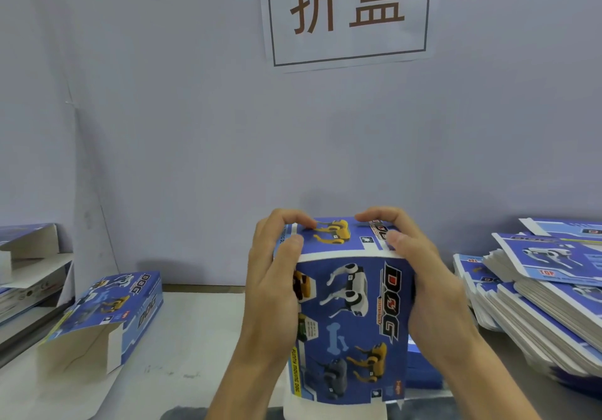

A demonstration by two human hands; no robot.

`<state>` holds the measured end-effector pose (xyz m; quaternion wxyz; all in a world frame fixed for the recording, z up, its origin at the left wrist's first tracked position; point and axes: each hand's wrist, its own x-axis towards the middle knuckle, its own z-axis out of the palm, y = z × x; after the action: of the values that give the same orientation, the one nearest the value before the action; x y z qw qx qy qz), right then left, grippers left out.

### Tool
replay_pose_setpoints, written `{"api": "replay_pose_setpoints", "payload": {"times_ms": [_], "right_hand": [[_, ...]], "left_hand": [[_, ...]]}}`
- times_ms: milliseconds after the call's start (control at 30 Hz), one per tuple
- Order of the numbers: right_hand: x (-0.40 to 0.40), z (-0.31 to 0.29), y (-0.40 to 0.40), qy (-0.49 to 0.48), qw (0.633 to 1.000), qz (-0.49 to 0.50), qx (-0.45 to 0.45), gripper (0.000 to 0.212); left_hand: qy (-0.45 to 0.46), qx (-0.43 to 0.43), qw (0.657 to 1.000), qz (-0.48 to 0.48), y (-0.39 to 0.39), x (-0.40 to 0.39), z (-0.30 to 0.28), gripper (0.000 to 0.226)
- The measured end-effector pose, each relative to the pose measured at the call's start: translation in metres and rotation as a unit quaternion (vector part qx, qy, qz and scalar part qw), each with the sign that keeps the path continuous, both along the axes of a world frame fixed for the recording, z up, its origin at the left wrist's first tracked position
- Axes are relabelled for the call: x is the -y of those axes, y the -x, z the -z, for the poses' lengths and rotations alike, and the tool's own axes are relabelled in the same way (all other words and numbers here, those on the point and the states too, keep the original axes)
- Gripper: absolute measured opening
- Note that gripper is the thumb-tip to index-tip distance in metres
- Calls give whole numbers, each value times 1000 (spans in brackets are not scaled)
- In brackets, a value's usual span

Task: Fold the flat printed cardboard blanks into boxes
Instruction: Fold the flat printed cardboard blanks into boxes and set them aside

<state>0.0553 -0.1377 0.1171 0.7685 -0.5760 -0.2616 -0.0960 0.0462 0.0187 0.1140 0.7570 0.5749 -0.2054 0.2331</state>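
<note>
Box point(350, 309), half-formed from a printed blank, stood on end at the near edge of the desk point(202, 322), its upper end flap folded over and facing up. Beyond it, a wall sign point(347, 12) hung above; to the right lay a stack of flat blanks point(537, 292), and to the left a folded box point(110, 312) with one end flap open, lying on the desk.

The left hand point(273, 286) clasped the box's left side, fingers curled over the top flap; the right hand point(420, 276) clasped the right side likewise, its fingertips point(368, 216) pressing the flap's far edge. The box thus sat between the two palms, touching both.

Likely faults, as judged: uneven pressure from the two hands could skew the walls so that the flap's tuck missed its slot and creased; squeezing the sides too hard could buckle the printed panel; the lower end, hidden at the frame's bottom, could splay on the desk.
</note>
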Motion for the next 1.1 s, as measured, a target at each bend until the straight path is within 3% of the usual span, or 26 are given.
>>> {"api": "replay_pose_setpoints", "payload": {"times_ms": [100,233,333,567,733,900,1100], "right_hand": [[2,-2,-1,11,1000,18,-19,11],[6,1,1,38,999,-4,14,37],[7,2,1,45,998,8,38,43],[3,1,3,29,992,84,90,23],[0,0,7,40,994,73,68,27],[-2,-6,9,53,992,91,71,38],[0,-7,7,48,995,72,56,38]], "left_hand": [[-22,-2,1000,1,2,1,-4,26],[-60,-1,998,21,4,-5,-7,33],[-101,2,995,3,4,-14,-7,39],[-179,70,977,-93,0,-22,-5,45],[-134,47,988,-66,-1,-17,-3,48],[-53,50,997,-23,2,-6,-7,27],[-56,48,997,-22,2,-7,-7,21]]}}
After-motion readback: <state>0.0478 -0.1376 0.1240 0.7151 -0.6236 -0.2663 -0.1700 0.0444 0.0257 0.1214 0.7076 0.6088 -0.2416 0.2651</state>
